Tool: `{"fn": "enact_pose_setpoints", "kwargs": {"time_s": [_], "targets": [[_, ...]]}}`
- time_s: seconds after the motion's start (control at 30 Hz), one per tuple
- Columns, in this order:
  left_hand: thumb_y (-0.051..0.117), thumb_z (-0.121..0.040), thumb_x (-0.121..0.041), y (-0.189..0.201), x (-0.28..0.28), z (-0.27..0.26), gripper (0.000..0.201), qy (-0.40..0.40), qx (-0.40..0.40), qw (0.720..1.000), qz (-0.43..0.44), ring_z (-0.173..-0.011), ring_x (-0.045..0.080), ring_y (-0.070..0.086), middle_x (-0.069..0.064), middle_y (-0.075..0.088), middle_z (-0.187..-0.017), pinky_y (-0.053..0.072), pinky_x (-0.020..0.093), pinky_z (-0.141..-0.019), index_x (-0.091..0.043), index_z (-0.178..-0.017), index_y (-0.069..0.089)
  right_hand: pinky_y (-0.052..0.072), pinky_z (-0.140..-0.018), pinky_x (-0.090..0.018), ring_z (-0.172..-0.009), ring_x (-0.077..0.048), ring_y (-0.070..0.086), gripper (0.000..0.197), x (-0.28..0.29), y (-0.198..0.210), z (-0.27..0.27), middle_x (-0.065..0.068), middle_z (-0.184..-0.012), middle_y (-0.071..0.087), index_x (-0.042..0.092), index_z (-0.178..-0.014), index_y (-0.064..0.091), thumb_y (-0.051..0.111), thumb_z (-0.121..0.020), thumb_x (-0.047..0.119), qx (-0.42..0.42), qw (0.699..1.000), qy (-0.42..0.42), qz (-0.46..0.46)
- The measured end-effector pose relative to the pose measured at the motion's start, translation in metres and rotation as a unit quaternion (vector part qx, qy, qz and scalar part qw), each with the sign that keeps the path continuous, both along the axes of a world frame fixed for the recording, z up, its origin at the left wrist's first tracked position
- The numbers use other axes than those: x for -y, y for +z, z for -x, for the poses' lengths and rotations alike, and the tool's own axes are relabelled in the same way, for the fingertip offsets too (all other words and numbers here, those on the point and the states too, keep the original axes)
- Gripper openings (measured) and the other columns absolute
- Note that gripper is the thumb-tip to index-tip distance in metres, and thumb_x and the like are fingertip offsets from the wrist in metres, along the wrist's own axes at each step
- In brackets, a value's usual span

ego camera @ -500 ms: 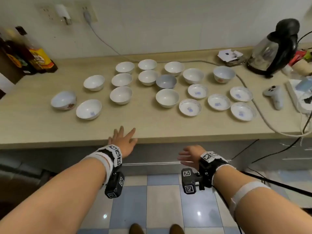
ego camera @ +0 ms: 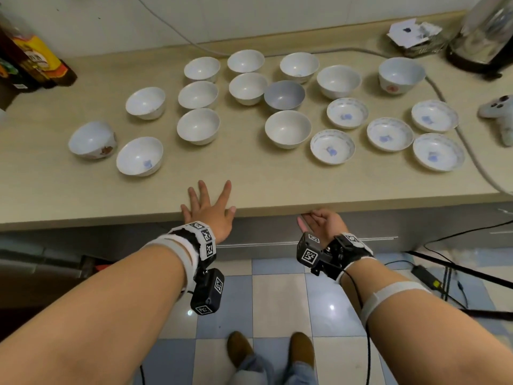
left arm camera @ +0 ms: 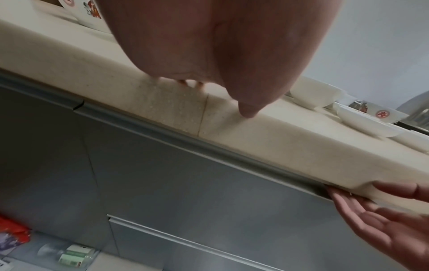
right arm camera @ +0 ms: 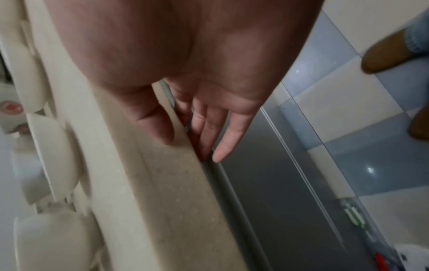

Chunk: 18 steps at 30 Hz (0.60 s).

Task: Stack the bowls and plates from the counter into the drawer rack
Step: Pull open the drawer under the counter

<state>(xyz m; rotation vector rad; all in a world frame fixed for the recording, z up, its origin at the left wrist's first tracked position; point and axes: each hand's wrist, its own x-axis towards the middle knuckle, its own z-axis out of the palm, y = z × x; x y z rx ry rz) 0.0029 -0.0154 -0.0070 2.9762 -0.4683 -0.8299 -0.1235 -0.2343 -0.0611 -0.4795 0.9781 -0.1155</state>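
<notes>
Several white bowls (ego camera: pixel 287 128) stand spread over the beige counter (ego camera: pixel 249 187), with several shallow blue-patterned plates (ego camera: pixel 332 146) at the right. My left hand (ego camera: pixel 211 207) lies flat on the counter's front edge with fingers spread and holds nothing; from below, in the left wrist view, it (left arm camera: pixel 209 45) rests there with the thumb on the edge. My right hand (ego camera: pixel 322 223) is palm up just under the counter edge. Its straight fingers (right arm camera: pixel 223 146) reach into the gap above the grey drawer front (right arm camera: pixel 267 183), which is closed. The rack is hidden.
Sauce bottles (ego camera: pixel 33 59) stand at the back left. A kettle (ego camera: pixel 485 37) and a white controller (ego camera: pixel 499 115) sit at the right, with a grey cable (ego camera: pixel 455 129) running past the plates. A second drawer (left arm camera: pixel 209 256) lies below. My feet (ego camera: pixel 241 348) stand on checked tiles.
My right hand has risen to the underside of the counter edge, fingers now at the drawer's top gap. My left hand has slid further onto the counter. The view has come closer.
</notes>
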Motion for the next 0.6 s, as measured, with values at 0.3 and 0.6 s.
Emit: {"fn": "enact_pose_setpoints", "kwargs": {"time_s": [0.3, 0.6], "targets": [[0.029, -0.105, -0.048, 0.009, 0.002, 0.0, 0.066, 0.017, -0.028, 0.999, 0.013, -0.15, 0.037, -0.03, 0.01, -0.034, -0.164, -0.008, 0.061, -0.122, -0.051, -0.156, -0.012, 0.061, -0.083, -0.04, -0.105, -0.029, 0.071, 0.04, -0.018, -0.006, 0.031, -0.017, -0.117, 0.067, 0.004, -0.128, 0.047, 0.062, -0.096, 0.023, -0.051, 0.998, -0.015, 0.043], [0.037, -0.102, -0.031, 0.017, 0.003, -0.002, 0.074, 0.037, -0.065, 0.997, 0.034, -0.15, 0.035, -0.031, 0.005, -0.033, -0.165, -0.011, 0.058, -0.122, -0.053, -0.156, -0.007, 0.057, -0.092, -0.041, -0.091, -0.034, 0.074, 0.021, -0.043, 0.002, 0.092, -0.011, -0.061, 0.07, 0.002, -0.094, 0.05, 0.058, -0.098, 0.02, -0.104, 0.99, 0.001, 0.092]]}}
